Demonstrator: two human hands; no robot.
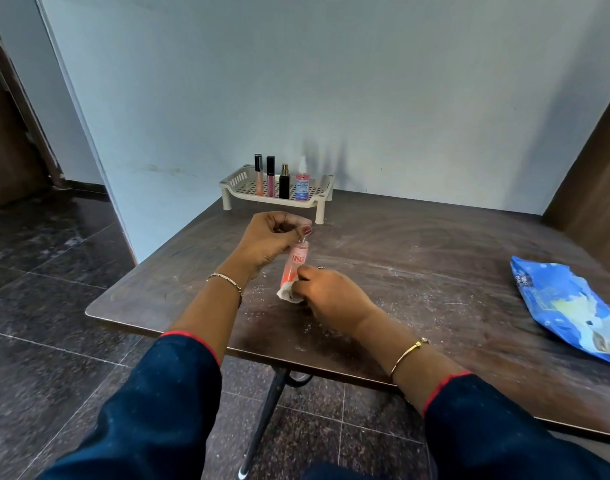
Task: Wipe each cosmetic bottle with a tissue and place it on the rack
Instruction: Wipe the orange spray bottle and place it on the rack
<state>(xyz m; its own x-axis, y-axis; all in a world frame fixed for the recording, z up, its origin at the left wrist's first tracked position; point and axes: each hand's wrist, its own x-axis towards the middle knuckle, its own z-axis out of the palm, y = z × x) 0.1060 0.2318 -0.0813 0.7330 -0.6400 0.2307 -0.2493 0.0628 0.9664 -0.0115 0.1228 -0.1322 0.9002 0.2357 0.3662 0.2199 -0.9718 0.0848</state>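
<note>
A pink spray bottle [294, 263] with red lettering stands nearly upright above the brown table [417, 258]. My left hand [269, 237] pinches its top. My right hand [326, 292] presses a crumpled white tissue [285, 293] against the bottle's lower part. A cream plastic rack [317, 197] stands at the table's far edge by the wall. On it stand several cosmetics in a row: an orange gloss tube [258, 174], a pink gloss tube [270, 176], a black perfume bottle [284, 183] and a pink spray bottle with a blue label [302, 181].
A blue tissue packet [566, 303] lies at the table's right side. The tabletop carries white dust and crumbs. The table's left edge drops to a dark tiled floor [54, 306]. A pale wall stands right behind the rack.
</note>
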